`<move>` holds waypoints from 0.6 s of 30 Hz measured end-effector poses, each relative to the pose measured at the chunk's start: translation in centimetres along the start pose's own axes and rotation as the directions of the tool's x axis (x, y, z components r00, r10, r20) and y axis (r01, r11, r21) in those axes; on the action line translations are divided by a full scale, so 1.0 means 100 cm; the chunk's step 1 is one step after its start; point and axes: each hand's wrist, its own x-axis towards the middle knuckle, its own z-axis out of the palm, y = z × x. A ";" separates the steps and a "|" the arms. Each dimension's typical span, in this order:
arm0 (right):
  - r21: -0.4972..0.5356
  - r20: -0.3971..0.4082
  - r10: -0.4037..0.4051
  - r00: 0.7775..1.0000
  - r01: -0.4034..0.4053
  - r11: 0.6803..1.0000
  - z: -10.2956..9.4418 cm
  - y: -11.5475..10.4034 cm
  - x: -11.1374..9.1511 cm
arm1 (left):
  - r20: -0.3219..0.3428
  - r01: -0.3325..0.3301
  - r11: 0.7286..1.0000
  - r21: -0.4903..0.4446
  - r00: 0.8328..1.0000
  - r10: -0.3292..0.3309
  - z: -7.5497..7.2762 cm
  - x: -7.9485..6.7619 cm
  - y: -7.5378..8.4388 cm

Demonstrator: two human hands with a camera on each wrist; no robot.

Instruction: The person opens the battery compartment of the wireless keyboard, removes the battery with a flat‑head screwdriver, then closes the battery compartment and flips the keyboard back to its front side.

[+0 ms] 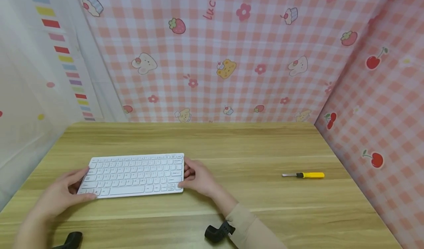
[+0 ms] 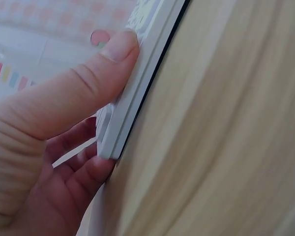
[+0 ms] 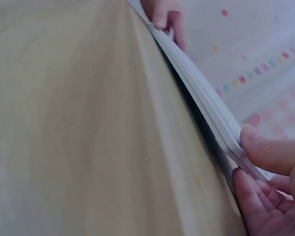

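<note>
"At the left of the desk (image 1: 251, 153), how is the white keyboard (image 1: 132, 177) held?"
"Left grip (image 1: 57, 193) and right grip (image 1: 201, 179) pinch its short ends, thumbs on top."
"And its handling?"
"Likely light, stiff, slippery; those ends suit it."

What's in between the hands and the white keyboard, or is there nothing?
Nothing that shows: the left hand and the right hand already grip the white keyboard by its two ends. The yellow screwdriver lies off to the right, not between them.
</note>
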 end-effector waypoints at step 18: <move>0.051 0.004 -0.030 1.000 0.029 0.998 -0.081 0.010 -0.037 | 0.088 -0.028 0.986 -0.163 0.995 0.043 0.039 0.026 0.054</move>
